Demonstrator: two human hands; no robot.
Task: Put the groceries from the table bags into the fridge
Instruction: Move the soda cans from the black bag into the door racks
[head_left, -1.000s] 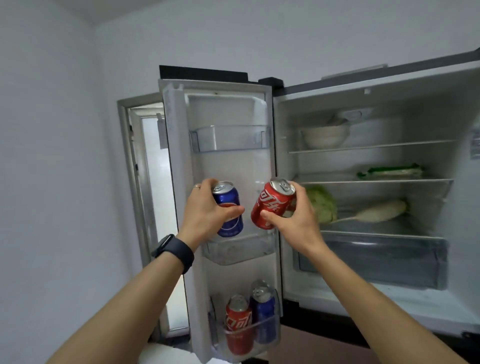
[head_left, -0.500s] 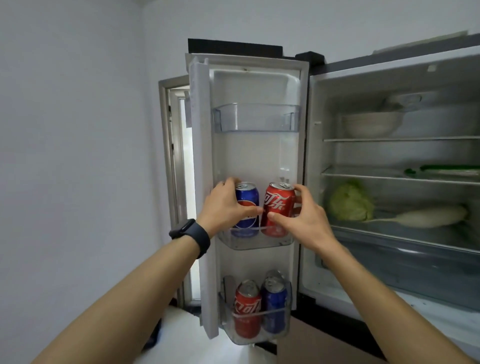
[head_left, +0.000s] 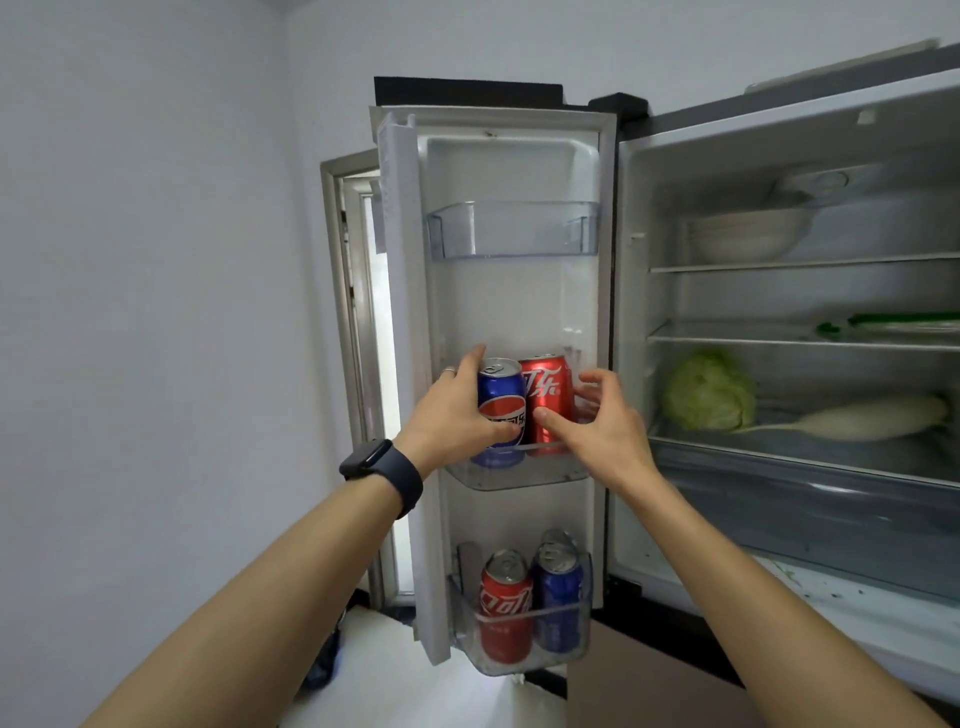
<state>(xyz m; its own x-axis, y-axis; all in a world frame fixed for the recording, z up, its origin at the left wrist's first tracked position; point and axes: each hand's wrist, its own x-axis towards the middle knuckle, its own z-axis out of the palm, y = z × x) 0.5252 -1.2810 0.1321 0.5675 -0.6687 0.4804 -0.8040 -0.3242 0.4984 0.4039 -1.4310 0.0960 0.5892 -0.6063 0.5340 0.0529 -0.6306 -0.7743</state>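
Observation:
A blue cola can (head_left: 501, 395) and a red cola can (head_left: 548, 395) stand side by side in the middle bin (head_left: 519, 475) of the open fridge door (head_left: 405, 312). My left hand (head_left: 452, 421) grips the blue can from its left side, thumb across the front. My right hand (head_left: 602, 426) is around the red can, thumb on its front and fingers at its right side. A black watch (head_left: 382, 470) sits on my left wrist.
The lower door bin (head_left: 582, 644) holds a red can (head_left: 506, 603) and a blue can (head_left: 558, 592). The top door bin (head_left: 514, 228) holds nothing. Inside the fridge are white bowls (head_left: 748, 234), a cabbage (head_left: 709, 389), a white radish (head_left: 872, 415) and a green packet (head_left: 904, 322).
Both hands carried the cans from in front of the door down into the middle bin, where they now stand upright. The red can went from tilted to upright.

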